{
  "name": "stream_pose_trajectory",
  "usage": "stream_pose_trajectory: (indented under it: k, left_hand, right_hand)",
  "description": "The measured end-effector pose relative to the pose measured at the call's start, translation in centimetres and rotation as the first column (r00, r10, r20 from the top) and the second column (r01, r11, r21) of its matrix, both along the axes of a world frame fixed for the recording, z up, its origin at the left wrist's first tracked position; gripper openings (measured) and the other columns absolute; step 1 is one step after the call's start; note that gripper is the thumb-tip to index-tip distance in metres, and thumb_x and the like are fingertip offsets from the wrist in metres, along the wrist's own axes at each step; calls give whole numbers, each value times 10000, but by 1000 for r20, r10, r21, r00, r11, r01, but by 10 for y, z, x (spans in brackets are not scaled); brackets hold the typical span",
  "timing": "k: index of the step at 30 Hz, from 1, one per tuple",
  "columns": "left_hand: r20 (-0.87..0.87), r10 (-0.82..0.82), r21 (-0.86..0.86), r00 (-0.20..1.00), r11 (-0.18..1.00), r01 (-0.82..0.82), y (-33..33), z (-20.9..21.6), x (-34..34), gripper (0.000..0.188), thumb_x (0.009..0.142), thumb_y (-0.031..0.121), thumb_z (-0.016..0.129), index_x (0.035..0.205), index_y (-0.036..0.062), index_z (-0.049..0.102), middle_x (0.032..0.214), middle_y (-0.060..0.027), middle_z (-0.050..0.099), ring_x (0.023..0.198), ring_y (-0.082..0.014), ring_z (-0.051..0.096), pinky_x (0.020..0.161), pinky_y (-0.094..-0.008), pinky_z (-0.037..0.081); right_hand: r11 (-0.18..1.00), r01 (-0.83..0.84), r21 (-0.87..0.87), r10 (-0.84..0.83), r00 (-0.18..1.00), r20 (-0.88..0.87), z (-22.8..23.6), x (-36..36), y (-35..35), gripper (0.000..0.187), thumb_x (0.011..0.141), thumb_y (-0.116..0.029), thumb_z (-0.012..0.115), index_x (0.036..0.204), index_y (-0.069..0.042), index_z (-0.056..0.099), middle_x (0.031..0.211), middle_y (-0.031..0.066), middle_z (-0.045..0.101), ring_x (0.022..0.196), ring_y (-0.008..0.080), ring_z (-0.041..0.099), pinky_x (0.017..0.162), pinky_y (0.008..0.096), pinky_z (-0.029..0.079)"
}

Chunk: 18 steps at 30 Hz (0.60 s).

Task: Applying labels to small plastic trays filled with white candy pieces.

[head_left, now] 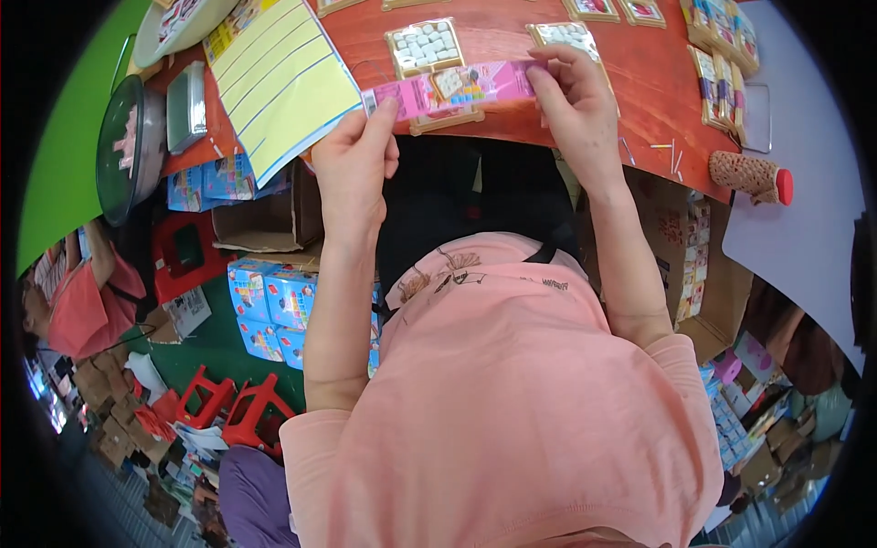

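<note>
While the left hand (pixel 361 151) pinches one end, the right hand (pixel 577 105) pinches the other end of a pink printed strip (pixel 454 89)

Because only its ends are covered, the strip's picture-printed middle shows. On the left, thumb and folded fingers close on it; on the right, thumb and fingertips meet at the end, the other fingers loosely bent. It spans the near side of the orange-red tabletop (pixel 498 46), crossing in front of a tan-rimmed pack (pixel 448 120); whether they touch, I cannot tell. Just beyond it lies a tray of white pieces (pixel 425 46), and a yellow ruled sheet (pixel 283 91) is beside the left hand. The strip looks light and thin, probably glossy paper or card: smooth enough to slip, apt to bend or crease. Its ends suit a light, flat pinch; squeezing mid-length would likely buckle it.
</note>
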State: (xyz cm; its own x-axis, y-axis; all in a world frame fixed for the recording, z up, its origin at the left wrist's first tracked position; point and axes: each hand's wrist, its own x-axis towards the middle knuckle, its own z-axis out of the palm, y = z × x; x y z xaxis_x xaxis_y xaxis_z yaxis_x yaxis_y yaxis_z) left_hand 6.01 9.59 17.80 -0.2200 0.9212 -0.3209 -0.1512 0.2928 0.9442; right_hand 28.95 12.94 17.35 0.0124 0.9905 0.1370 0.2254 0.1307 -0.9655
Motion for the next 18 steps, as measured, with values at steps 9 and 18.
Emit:
stream_pose_trajectory:
  k: [9, 18]
  left_hand:
    - [15, 54, -101, 998, 993, -52, 24, -12, -9, 279, 933, 247, 693, 819, -7, 678, 556, -26, 564, 415, -60, 448, 390, -192, 291]
    - [-93, 65, -93, 994, 993, -73, 31, -21, -7, 279, 916, 227, 707, 800, -26, 682, 550, -36, 593, 403, -72, 532, 344, -180, 272]
  right_hand:
    - [995, -95, -13, 96, 985, 146, -16, -11, 27, 171, 971, -152, 621, 1100, -91, 714, 856, -39, 629, 710, 31, 500, 619, 187, 417]
    - [992, -124, 37, 105, 940, 324, -25, -19, 29, 194, 920, -159, 679, 1085, -60, 708, 1020, 22, 670, 834, 100, 598, 751, 256, 505]
